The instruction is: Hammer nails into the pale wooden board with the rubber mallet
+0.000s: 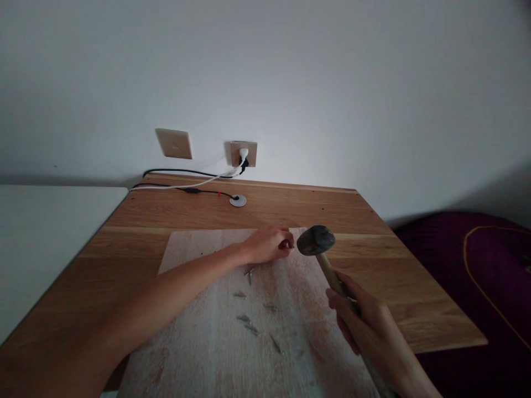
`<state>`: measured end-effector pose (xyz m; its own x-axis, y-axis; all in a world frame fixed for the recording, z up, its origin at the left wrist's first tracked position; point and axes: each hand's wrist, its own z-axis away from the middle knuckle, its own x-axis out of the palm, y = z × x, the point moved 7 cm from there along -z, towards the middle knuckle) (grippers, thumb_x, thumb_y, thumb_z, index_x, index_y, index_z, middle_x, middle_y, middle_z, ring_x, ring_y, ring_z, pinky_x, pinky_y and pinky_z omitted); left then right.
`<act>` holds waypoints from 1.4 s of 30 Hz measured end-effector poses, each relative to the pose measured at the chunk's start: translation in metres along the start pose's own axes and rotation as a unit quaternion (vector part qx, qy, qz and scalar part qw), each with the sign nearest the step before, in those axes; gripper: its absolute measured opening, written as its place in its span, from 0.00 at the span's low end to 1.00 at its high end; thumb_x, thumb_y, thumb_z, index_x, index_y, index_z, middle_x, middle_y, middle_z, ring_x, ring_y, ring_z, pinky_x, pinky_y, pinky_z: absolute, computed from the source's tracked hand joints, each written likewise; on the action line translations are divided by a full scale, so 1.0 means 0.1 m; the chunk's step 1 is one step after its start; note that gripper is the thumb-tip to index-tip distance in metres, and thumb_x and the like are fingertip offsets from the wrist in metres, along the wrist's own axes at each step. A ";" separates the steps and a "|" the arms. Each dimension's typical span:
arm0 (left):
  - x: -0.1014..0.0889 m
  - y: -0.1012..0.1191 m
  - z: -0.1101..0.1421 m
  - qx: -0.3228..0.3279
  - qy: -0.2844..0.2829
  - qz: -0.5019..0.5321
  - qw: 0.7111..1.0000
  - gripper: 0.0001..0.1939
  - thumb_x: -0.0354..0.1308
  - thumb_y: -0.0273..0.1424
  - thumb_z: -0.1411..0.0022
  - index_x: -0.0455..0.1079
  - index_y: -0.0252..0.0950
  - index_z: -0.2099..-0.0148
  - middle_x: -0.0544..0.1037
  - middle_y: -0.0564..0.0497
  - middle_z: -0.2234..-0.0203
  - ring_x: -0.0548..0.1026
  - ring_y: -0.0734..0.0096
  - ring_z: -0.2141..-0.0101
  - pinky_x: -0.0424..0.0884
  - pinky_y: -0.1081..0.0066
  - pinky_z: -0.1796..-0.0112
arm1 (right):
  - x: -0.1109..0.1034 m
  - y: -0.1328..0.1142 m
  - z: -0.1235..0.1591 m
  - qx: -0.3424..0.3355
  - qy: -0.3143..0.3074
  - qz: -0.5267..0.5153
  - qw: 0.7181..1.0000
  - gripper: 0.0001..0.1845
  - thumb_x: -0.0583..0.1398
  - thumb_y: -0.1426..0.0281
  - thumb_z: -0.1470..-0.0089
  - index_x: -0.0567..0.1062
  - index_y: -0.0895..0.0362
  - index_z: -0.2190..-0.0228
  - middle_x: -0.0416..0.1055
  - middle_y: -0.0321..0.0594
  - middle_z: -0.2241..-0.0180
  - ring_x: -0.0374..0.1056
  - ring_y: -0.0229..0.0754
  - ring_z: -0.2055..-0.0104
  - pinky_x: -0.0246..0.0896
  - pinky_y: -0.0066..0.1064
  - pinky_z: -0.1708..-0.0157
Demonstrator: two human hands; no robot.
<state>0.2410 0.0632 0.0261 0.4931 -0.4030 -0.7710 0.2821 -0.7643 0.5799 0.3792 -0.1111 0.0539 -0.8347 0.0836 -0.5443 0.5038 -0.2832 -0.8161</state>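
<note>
My right hand (365,320) is wrapped around the wooden handle of a rubber mallet (316,240). The mallet's black head hangs above the far right part of a whitish, worn board (215,342). Close to the board's far edge, my left hand (269,244) has its fingers pinched together. A small nail, only its tip showing, seems to be between them, just left of the mallet head. Several loose grey metal nails (275,344) lie scattered on the board, nearer to me than my left hand.
The board rests on a wooden tabletop (415,298). Black and white cables (174,187) run along its back to a wall socket (251,155) and a round grommet (238,201). A white surface (50,237) adjoins at left; purple fabric (440,249) lies at right.
</note>
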 end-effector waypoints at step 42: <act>0.02 -0.05 -0.03 -0.019 -0.006 0.012 1.000 0.07 0.64 0.21 0.35 0.82 0.34 0.59 0.83 0.48 0.65 0.79 0.64 0.63 0.69 0.68 0.60 | 0.03 0.15 -0.04 -0.013 0.004 0.018 1.000 0.31 0.56 0.46 0.32 0.75 0.59 0.45 0.57 0.22 0.86 0.54 0.36 0.86 0.47 0.29 0.83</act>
<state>0.2427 0.0673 0.0224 0.4896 -0.4280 -0.7597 0.3020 -0.7341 0.6082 0.3845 -0.1111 0.0394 -0.8143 0.0807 -0.5748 0.5392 -0.2614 -0.8006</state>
